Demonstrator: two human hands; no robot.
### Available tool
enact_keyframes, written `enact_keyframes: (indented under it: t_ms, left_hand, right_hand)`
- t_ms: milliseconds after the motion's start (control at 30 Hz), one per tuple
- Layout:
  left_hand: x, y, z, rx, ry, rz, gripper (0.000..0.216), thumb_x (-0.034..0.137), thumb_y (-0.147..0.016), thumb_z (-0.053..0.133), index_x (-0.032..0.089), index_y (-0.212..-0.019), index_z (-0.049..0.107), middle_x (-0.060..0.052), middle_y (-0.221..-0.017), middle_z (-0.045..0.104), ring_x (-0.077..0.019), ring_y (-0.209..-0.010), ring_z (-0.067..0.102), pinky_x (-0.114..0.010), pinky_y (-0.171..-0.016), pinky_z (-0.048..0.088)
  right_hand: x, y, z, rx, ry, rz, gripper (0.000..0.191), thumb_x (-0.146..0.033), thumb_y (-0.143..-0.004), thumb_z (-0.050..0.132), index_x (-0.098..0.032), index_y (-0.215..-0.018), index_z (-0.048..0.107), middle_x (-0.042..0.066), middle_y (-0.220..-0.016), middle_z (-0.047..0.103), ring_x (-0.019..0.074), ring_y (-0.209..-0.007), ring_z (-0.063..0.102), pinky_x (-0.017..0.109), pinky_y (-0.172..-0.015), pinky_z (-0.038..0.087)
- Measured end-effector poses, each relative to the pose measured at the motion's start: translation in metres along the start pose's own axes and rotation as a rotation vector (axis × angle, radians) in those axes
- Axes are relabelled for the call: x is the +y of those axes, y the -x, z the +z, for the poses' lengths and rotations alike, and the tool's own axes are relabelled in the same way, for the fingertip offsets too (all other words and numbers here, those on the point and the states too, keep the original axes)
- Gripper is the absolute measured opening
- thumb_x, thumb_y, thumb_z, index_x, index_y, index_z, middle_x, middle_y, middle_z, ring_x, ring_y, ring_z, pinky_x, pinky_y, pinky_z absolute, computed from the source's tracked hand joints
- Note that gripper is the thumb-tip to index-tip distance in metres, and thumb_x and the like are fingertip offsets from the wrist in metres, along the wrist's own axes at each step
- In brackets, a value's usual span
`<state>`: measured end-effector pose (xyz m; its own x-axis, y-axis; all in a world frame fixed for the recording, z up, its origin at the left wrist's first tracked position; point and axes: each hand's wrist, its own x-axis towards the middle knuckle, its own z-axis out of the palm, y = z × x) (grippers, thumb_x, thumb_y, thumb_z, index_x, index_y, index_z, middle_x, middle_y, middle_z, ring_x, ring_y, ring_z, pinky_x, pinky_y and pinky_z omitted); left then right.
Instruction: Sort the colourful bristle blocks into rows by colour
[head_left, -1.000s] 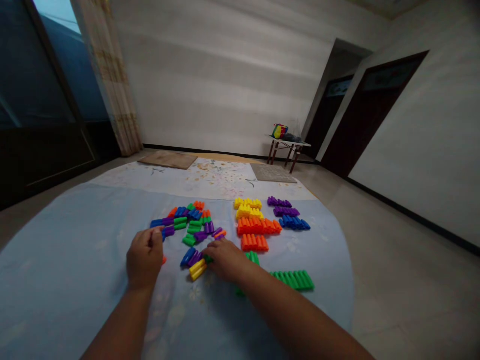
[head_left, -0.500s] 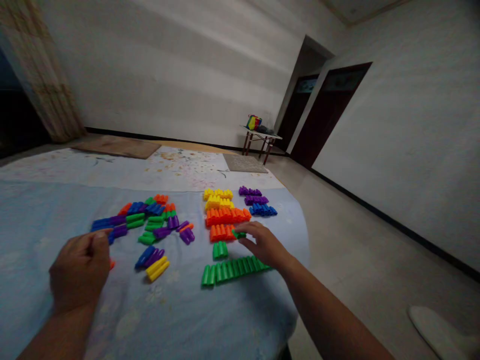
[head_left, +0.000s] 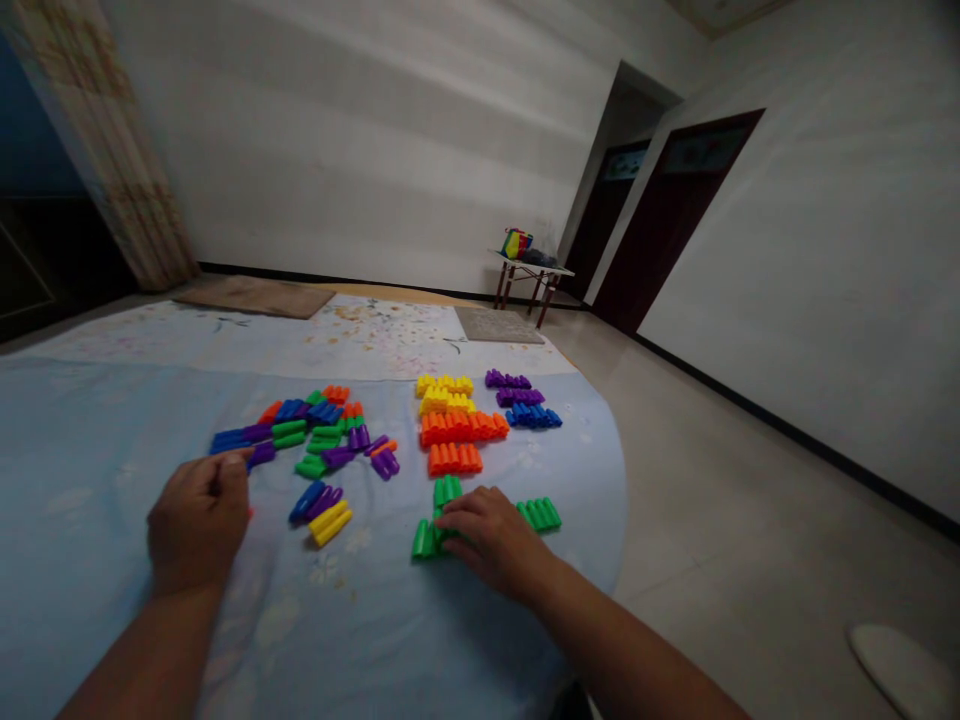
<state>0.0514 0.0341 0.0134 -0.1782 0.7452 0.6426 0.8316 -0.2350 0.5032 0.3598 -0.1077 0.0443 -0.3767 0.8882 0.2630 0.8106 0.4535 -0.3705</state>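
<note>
My left hand (head_left: 201, 520) is closed on the left, thumb and index finger together, beside blue tube blocks (head_left: 229, 441) and a purple one (head_left: 262, 454). What its fingers hold, if anything, is hidden. A bit of orange (head_left: 250, 513) peeks out beside it. My right hand (head_left: 491, 535) has its fingers curled over a row of green tube blocks (head_left: 538, 514) and covers the row's middle. A green block (head_left: 439, 514) shows at its fingertips, partly hidden. Just beyond lies another green block (head_left: 448, 489).
Sorted rows of orange (head_left: 463, 427), yellow (head_left: 445, 386), purple (head_left: 520, 397) and blue blocks (head_left: 533, 416) lie farther back. Mixed blocks (head_left: 326, 440) are scattered at centre-left, with a yellow one (head_left: 328, 522) nearer. The blue tablecloth (head_left: 360, 620) ends at a rounded right edge.
My right hand has come down and nearer to me, from beside the orange row to the green row, with a green block at its fingers. My left hand stays by the blue blocks.
</note>
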Motion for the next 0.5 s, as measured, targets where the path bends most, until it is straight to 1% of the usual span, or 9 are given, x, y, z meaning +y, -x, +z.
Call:
enact_keyframes:
  t_ms: [133, 267, 367, 433, 500]
  left_hand:
    - [0.003, 0.0, -0.004, -0.004, 0.023, -0.004, 0.038, 0.036, -0.087, 0.034, 0.015, -0.097, 0.064, -0.004, -0.082, 0.06, -0.0173, -0.083, 0.055, -0.029, -0.078, 0.043]
    - [0.006, 0.0, -0.005, -0.005, 0.038, -0.015, 0.036, 0.035, -0.087, 0.036, 0.016, -0.096, 0.065, -0.004, -0.081, 0.06, -0.0168, -0.081, 0.055, -0.029, -0.076, 0.043]
    - [0.005, 0.0, -0.005, -0.003, 0.043, -0.014, 0.035, 0.035, -0.087, 0.036, 0.017, -0.097, 0.065, -0.004, -0.082, 0.06, -0.0164, -0.08, 0.055, -0.029, -0.076, 0.043]
    - [0.004, 0.0, -0.004, 0.0, 0.035, -0.008, 0.037, 0.036, -0.087, 0.035, 0.016, -0.097, 0.065, -0.004, -0.081, 0.06, -0.0172, -0.081, 0.055, -0.029, -0.076, 0.043]
    - [0.003, 0.0, -0.005, 0.003, 0.023, 0.0, 0.041, 0.038, -0.087, 0.032, 0.015, -0.096, 0.065, -0.005, -0.08, 0.059, -0.0185, -0.083, 0.055, -0.03, -0.076, 0.042]
  right_hand:
    - [-0.005, -0.006, 0.013, -0.056, 0.06, -0.001, 0.025, -0.024, -0.083, 0.063, -0.024, -0.108, 0.063, 0.005, -0.108, 0.065, 0.0212, -0.101, 0.056, 0.036, -0.085, 0.041]
    - [-0.003, -0.004, 0.019, -0.071, 0.046, 0.0, 0.03, -0.026, -0.079, 0.067, -0.026, -0.11, 0.063, 0.005, -0.109, 0.063, 0.0216, -0.102, 0.056, 0.036, -0.086, 0.042]
    - [-0.004, -0.001, 0.015, -0.008, -0.017, 0.014, 0.032, -0.03, -0.078, 0.069, -0.025, -0.109, 0.064, 0.006, -0.109, 0.062, 0.0217, -0.101, 0.056, 0.037, -0.087, 0.043]
    - [0.0, 0.001, 0.005, 0.067, -0.066, 0.054, 0.03, -0.031, -0.079, 0.067, -0.025, -0.108, 0.064, 0.007, -0.109, 0.062, 0.0212, -0.102, 0.055, 0.037, -0.089, 0.044]
    - [0.01, 0.007, -0.009, 0.134, -0.099, 0.104, 0.028, -0.029, -0.081, 0.064, -0.023, -0.108, 0.064, 0.007, -0.108, 0.062, 0.0203, -0.103, 0.055, 0.036, -0.091, 0.045]
